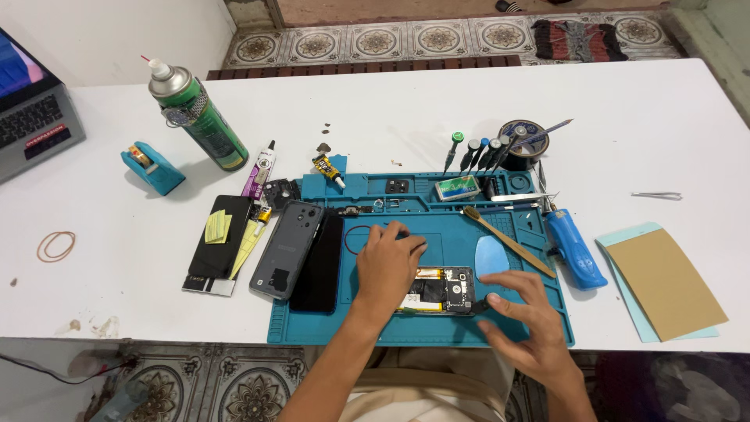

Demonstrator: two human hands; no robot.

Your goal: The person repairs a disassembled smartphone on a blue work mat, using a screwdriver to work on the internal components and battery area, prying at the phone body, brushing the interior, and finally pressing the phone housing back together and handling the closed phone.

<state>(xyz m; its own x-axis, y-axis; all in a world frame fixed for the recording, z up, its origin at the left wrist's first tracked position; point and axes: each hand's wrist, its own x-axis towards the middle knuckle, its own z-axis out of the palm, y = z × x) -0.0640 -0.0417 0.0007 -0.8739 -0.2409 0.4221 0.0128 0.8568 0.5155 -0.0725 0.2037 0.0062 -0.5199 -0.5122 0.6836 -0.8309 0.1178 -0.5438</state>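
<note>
1 opened phone lies on the blue mat at the desk's near edge. Left hand is laid flat over its left end, fingers spread; right hand is spread, thumb at its right edge. Steady downward pressure is advised, so the board is not flexed.

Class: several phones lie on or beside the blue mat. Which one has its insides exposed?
The opened phone under both hands, showing circuitry and yellow parts. The grey phone and black one left of it are closed.

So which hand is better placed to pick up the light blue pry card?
Probably the right hand: it lies just below the pry card, while the left hand rests on the opened phone.
</note>
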